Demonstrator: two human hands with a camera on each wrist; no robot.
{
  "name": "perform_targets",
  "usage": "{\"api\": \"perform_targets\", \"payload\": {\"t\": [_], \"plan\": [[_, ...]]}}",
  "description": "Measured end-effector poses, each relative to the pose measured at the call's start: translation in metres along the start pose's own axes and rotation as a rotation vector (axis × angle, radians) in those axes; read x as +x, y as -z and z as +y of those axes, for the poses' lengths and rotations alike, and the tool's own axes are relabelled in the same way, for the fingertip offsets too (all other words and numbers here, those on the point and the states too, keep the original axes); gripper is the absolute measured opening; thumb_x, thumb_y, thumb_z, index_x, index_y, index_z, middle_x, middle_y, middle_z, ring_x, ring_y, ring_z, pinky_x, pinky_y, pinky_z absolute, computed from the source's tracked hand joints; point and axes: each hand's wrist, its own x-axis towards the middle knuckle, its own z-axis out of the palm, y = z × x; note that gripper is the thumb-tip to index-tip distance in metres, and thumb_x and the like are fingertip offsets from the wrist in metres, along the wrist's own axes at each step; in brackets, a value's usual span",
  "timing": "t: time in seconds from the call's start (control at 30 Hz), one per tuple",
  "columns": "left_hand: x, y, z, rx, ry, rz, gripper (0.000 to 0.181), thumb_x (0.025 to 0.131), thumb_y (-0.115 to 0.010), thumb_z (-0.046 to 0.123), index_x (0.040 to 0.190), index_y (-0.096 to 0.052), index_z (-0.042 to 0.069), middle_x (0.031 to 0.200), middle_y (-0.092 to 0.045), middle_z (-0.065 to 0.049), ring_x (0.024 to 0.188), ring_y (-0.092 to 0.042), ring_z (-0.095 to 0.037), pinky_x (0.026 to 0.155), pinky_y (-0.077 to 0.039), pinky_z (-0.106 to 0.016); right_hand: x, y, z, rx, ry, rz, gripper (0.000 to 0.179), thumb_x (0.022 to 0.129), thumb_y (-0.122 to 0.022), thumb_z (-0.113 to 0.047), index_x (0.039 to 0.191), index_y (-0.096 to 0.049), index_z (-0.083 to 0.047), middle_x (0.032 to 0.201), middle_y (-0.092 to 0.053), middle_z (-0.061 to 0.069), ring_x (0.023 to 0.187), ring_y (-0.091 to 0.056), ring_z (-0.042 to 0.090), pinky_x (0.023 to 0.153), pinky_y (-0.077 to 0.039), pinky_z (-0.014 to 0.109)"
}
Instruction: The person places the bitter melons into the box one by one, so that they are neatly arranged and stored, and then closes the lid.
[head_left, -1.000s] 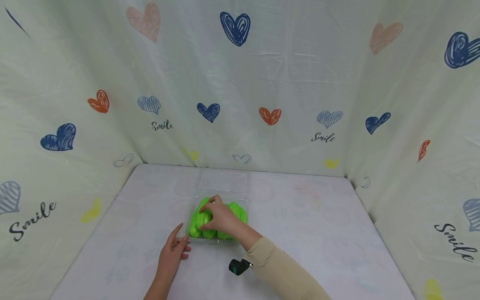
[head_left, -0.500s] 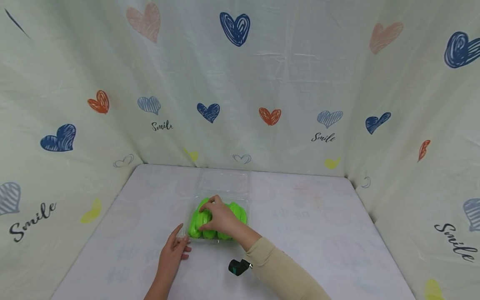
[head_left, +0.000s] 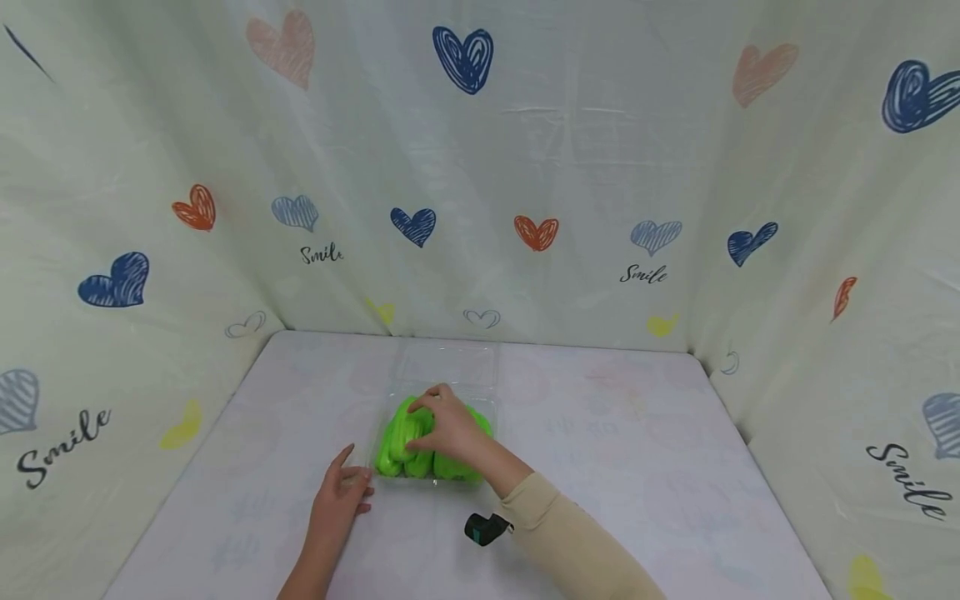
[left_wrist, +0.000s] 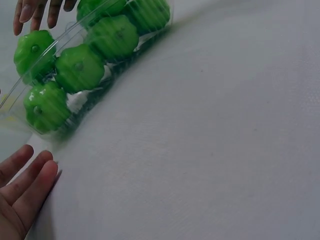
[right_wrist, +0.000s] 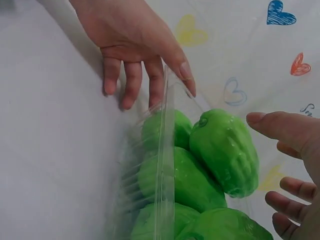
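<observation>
A clear plastic clamshell box [head_left: 431,482] holds several bright green, lobed, ribbed vegetables with a short stub at one end, perhaps chayotes; the kind is not certain. One such vegetable [right_wrist: 225,152] lies on top of the others at the box's left side. My right hand [head_left: 453,433] is over it, thumb and fingers spread around it; in the right wrist view the thumb [right_wrist: 272,123] seems just apart from its skin. My left hand [head_left: 336,493] lies on the table beside the box's near left corner, fingers extended, a small gap between in the left wrist view.
The box's clear lid [head_left: 446,367] is folded back toward the rear. A white cloth-covered table [head_left: 615,483] extends on both sides. Behind and beside it hang curtains [head_left: 585,158] printed with hearts. A small black device [head_left: 485,529] sits at my right wrist below the tan sleeve [head_left: 570,533].
Over the last half second my right hand has shifted slightly up and to the right, its fingers coming away from the vegetable. My left hand has drawn a little leftward from the box corner.
</observation>
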Motion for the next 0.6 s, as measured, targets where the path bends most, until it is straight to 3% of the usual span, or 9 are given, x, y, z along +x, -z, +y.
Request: {"api": "perform_targets", "payload": {"t": [0.2,0.4,0.6], "plan": [[0.007,0.013,0.010,0.043,-0.075,0.006,0.063,0.101,-0.055,0.029,0.154,-0.024,0.015,0.129,-0.053,-0.017,0.108,-0.059,-0.028,0.080,-0.053,-0.028,0.000,0.007,0.006,0.011,0.004,0.032,0.050,0.079,-0.084,-0.031,0.122,-0.064,-0.020,0.136,-0.043,0.007,0.125,-0.046,0.028,0.095,-0.048,0.038],[0.016,0.021,0.027,0.162,-0.168,-0.002,0.062,0.101,-0.055,0.031,0.153,-0.027,0.010,0.131,-0.054,-0.018,0.117,-0.054,-0.034,0.091,-0.046,-0.044,0.000,0.018,0.017,0.093,0.006,0.083,0.053,0.080,-0.083,-0.028,0.126,-0.061,-0.016,0.135,-0.043,0.007,0.125,-0.046,0.028,0.099,-0.045,0.041],[0.030,0.024,0.042,0.167,-0.201,-0.031,0.063,0.101,-0.056,0.028,0.153,-0.026,0.010,0.134,-0.051,-0.019,0.121,-0.051,-0.035,0.095,-0.044,-0.050,-0.002,0.031,0.028,0.171,0.004,0.127,0.052,0.081,-0.082,-0.022,0.127,-0.061,-0.012,0.132,-0.044,0.010,0.122,-0.047,0.030,0.100,-0.043,0.046]]}}
